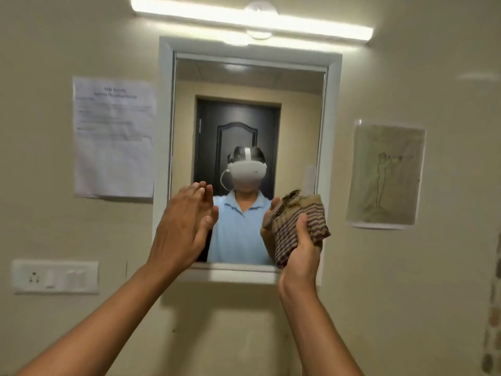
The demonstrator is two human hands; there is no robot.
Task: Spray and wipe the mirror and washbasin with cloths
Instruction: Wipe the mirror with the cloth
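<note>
The right hand point(301, 242) grips a folded brown-and-purple striped cloth point(298, 223), thumb across its front face and fingers curled behind it. The left hand point(184, 226) is held up with fingers straight and together; it holds nothing. Both hands are raised in front of the lower part of the rectangular wall mirror in a white frame point(249, 158). Whether either hand or the cloth touches the glass cannot be told from this view.

Risks from this position:
- The cloth is bunched into a thick wad. If pressed to the glass in this form, only a small patch is likely to make contact, which would probably leave streaks and missed bands.
- The upper fold of the cloth sits loose above the thumb. A fast stroke could let it unfold and trail.
- No spray bottle is in view. Wiping a dry surface would likely smear marks rather than lift them.
- A printed paper notice point(113, 137) hangs just beside the left edge of the frame, and a sketch in a clear sleeve point(386, 175) hangs near the right. Overspray or a wide stroke could wet or dislodge either.

The washbasin is out of view.
</note>
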